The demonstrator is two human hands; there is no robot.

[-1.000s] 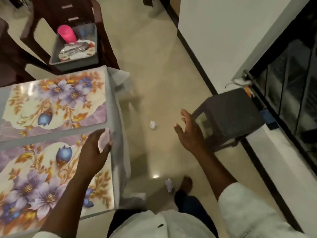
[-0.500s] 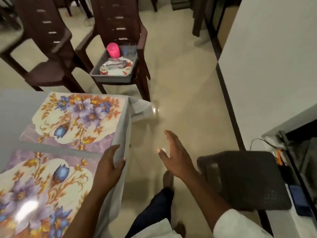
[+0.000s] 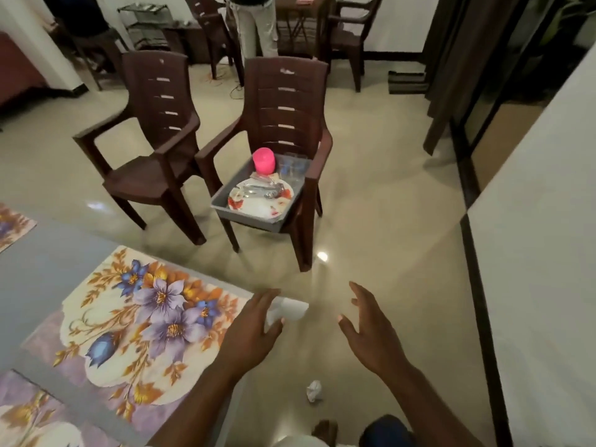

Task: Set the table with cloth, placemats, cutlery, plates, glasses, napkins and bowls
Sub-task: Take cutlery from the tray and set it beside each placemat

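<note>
My left hand (image 3: 254, 330) hangs open over the counter (image 3: 42, 279) corner beside the floral placemat (image 3: 142, 321), right hand (image 3: 367, 330) open, empty over floor, grey tub (image 3: 258, 217) of plates and cutlery on chair (image 3: 283, 101) ahead.

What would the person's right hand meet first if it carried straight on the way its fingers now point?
Probably the brown chair holding the grey tray. The right hand, open and empty, points up-frame across bare floor towards it; depth is unclear.

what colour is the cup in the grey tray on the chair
Bright pink: the cup stands at the back of the tray, seen in the head view.
</note>
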